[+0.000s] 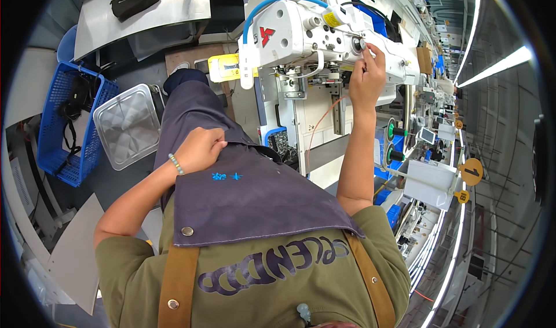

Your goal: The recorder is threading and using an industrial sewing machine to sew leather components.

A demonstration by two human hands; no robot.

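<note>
A white industrial sewing machine (pixel 289 35) stands ahead of me, with several knobs and screws on its face. My right hand (pixel 369 76) reaches up to it, thumb and fingers pinched on a round knob (pixel 358 43) towards the right end of its head. My left hand (pixel 200 148) lies on the dark apron (pixel 255 195) over my lap, its fingers curled. Whatever may be inside those fingers is hidden. Under the machine head is the metal needle and presser area (pixel 292 84), with no hand at it.
To the left are a blue plastic basket (pixel 52 125) with dark items and a square metal-topped stool (pixel 128 125). A black pouch (pixel 136 1) lies on a metal table (pixel 95 24). Green-rimmed spools (pixel 395 132) stand right of my right forearm. A blue hose (pixel 278 0) arches over the machine.
</note>
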